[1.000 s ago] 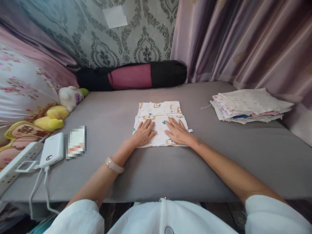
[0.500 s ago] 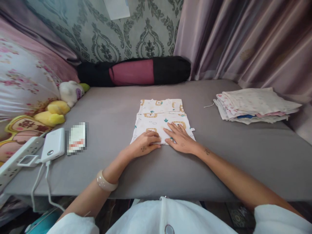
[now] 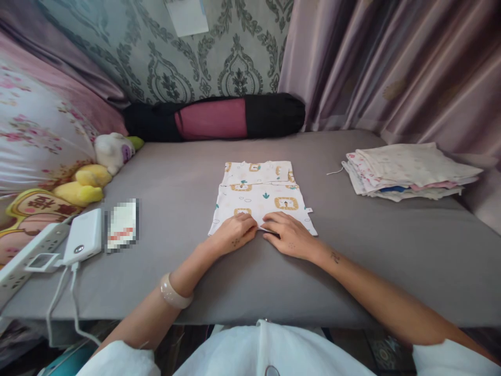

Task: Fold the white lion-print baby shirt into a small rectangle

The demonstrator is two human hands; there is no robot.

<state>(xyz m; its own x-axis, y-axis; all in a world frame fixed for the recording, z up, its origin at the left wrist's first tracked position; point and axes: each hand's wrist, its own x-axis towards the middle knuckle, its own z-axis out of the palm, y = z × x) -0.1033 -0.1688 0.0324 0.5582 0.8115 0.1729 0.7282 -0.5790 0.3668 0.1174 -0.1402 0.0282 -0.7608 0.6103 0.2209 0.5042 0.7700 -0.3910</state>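
A white child's garment [image 3: 254, 196] printed with tan lion faces, green leaves and small outlines lies folded on the grey bed surface. Its far part is folded over in a band, and a small tag sticks out at the right side. My left hand [image 3: 238, 231] is closed at the middle of its near edge, fingertips and thumb pinching the cloth. Close beside it, my right hand [image 3: 288, 234] rests over the near edge with bent fingers on the fabric; its thumb stays apart below, with a dark gap between.
A stack of folded clothes [image 3: 410, 169] lies at the right. Along the back is a long black and maroon bag [image 3: 211, 119]. Plush toys [image 3: 84, 183], a white power bank [image 3: 83, 237], a power strip [image 3: 33, 258] with cables and a blurred-out item [image 3: 122, 224] are on the left.
My right hand has drawn back from the garment's surface to its near edge, its fingers now bent. My left hand has shifted slightly right and closed more at the edge.
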